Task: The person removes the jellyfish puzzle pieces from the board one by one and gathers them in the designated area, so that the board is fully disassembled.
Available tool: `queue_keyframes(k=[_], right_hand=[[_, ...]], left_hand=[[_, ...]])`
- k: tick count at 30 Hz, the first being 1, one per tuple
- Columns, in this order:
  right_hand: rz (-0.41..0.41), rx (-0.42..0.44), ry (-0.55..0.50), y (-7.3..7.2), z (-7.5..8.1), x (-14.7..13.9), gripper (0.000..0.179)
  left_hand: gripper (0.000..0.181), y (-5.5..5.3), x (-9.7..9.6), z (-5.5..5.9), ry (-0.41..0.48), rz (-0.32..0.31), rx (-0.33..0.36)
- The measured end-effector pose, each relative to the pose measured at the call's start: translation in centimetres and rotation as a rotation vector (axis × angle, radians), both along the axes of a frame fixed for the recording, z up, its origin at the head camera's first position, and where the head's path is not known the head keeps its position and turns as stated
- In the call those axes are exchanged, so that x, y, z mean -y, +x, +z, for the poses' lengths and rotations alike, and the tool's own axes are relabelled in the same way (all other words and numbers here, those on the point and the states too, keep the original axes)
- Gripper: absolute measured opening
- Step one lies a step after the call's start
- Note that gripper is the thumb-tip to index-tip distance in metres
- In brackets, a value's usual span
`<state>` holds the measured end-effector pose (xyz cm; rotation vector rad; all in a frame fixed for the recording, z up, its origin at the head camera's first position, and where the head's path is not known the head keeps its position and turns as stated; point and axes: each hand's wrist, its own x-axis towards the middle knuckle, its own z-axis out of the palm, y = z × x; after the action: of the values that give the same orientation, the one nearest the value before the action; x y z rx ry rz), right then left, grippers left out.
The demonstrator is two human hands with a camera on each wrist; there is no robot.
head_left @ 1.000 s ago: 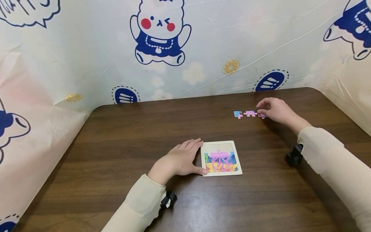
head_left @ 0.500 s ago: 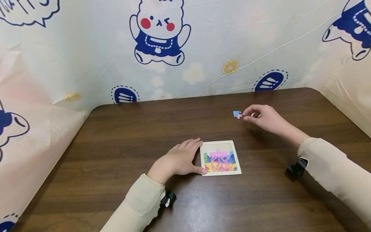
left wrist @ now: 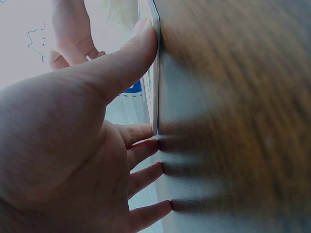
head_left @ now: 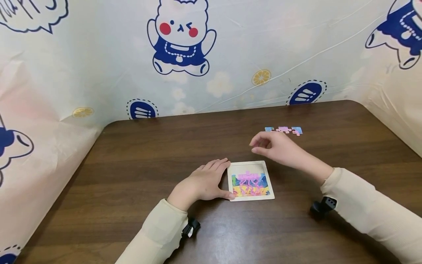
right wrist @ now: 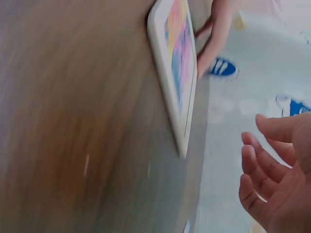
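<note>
A square puzzle tray [head_left: 271, 183] with a pale rim lies on the brown table. Puzzle pieces with a pink, blue and yellow sea picture fill its lower part, while the bare board shows along the top. My left hand [head_left: 202, 183] rests at the tray's left side, its thumb on the lower left corner and its fingertips near the upper left one. Above the table, beyond the tray's upper right corner, hovers my right hand [head_left: 280, 149]. Its fingers [right wrist: 257, 165] are loosely curled, with nothing visible between them in the right wrist view.
Three loose puzzle pieces lie in a row behind my right hand: a blue one [head_left: 269, 129] partly hidden by it, a pink one [head_left: 283, 129] and a blue and pink one [head_left: 297, 130]. Printed cloth [head_left: 230, 55] hangs behind the table [head_left: 148, 146].
My right hand has moved from the rightmost loose piece leftwards and nearer to the tray, uncovering that piece and the pink one. The left hand and the tray have stayed in place.
</note>
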<state>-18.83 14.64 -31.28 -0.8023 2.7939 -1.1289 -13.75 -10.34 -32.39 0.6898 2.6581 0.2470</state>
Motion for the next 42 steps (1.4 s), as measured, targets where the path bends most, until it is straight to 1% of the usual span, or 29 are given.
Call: queue_keyframes(k=[6, 10, 16, 21, 27, 31, 34, 38, 42], right_hand=[[0.090, 0.082, 0.013, 1.0, 0.2, 2.6, 0.012], [0.145, 0.129, 0.049, 1.6, 0.0, 3.7, 0.013], [0.190, 0.172, 0.106, 1.9, -0.4, 4.7, 0.012], [0.202, 0.222, 0.130, 2.1, -0.7, 5.0, 0.013], [0.208, 0.269, 0.164, 2.3, -1.1, 5.1, 0.018], [0.210, 0.265, 0.186, 2.4, -1.2, 5.2, 0.020], [0.208, 0.260, 0.214, 2.3, -1.2, 5.3, 0.021], [0.209, 0.260, 0.242, 2.2, -1.2, 5.4, 0.020], [0.215, 0.274, 0.241, 2.1, -1.2, 5.5, 0.020]], left_hand=[[0.099, 0.0, 0.0, 0.1, -0.010, -0.004, -0.002], [0.099, 0.0, 0.0, 0.1, -0.014, -0.005, -0.003], [0.098, 0.0, 0.0, 0.0, -0.008, -0.007, -0.006], [0.097, 0.2, 0.0, 0.0, 0.003, -0.024, -0.017], [0.097, 0.3, 0.0, 0.1, 0.015, -0.017, -0.002], [0.096, 0.3, 0.1, 0.1, 0.017, -0.018, -0.002], [0.096, 0.1, 0.2, -0.2, 0.015, -0.020, -0.009], [0.096, 0.1, 0.2, -0.1, 0.014, -0.017, -0.014], [0.096, 0.2, 0.2, 0.0, 0.011, -0.016, -0.010]])
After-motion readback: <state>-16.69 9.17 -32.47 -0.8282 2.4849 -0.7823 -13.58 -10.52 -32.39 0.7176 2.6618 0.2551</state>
